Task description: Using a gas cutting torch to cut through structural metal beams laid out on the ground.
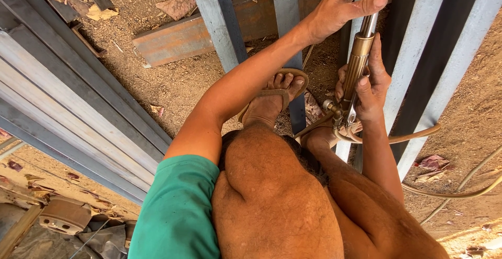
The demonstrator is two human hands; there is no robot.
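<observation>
Both hands (pixel 361 44) grip the brass cutting torch (pixel 360 55).

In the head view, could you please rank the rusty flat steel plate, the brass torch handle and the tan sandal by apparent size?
1. Rusty flat steel plate, largest.
2. Brass torch handle and tan sandal look alike; hands and foot hide parts of both, so no ranking.

Harsh daylight from above; steel bars (pixel 78 112) glare pale, knee (pixel 266 186) shades the ground beneath it; focus sharp, wide-angle bending toward edges.
</observation>
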